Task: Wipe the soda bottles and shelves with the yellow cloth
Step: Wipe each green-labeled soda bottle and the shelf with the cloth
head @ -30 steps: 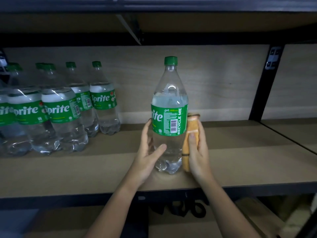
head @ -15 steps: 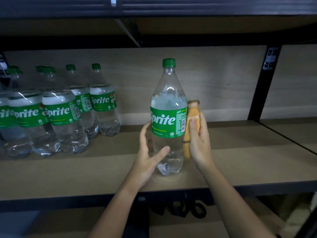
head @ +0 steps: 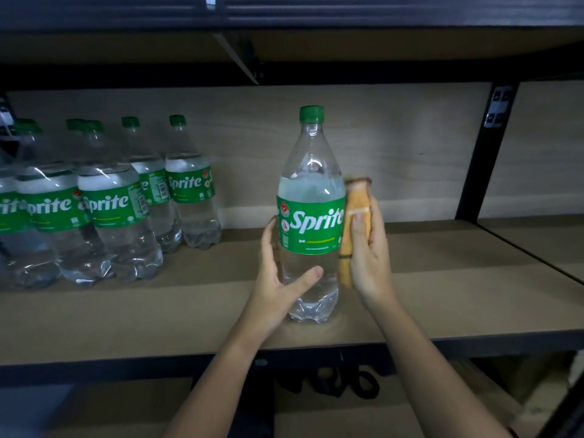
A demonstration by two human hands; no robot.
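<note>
Likely a shop or stockroom: identical Sprite bottles [head: 104, 203] stand grouped at the left of a wooden shelf [head: 442, 279] on dark metal racking [head: 477, 159], though dim light hides the surroundings.

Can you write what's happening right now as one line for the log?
left hand steadies bottle | right hand presses cloth on it | bottle upright on shelf
</note>
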